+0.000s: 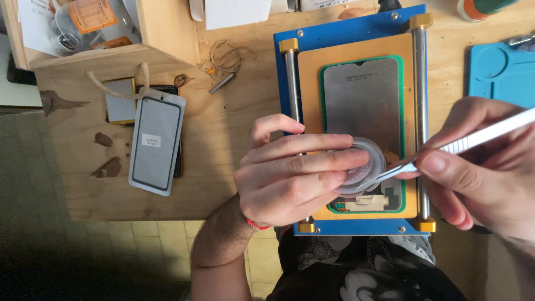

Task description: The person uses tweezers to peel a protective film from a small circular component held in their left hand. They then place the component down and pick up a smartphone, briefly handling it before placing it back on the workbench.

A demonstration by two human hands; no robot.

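My left hand [290, 175] grips a small round clear plastic container [365, 164] and holds it just above the lower part of a phone back panel [365, 103]. The panel is grey metal with a green rim and lies on an orange pad in a blue fixture [345, 33] with brass corner posts. My right hand [490, 167] holds a white-handled tool [479, 136] like a pen. Its thin metal tip [393, 171] reaches into the container's edge.
A phone screen glass in a white sleeve [156, 142] lies on the wooden bench to the left, over a dark phone and a small pad. A wooden box [161, 28] stands at top left, a blue mat [501, 69] at right. Rubber bands and a small metal tool lie near the fixture.
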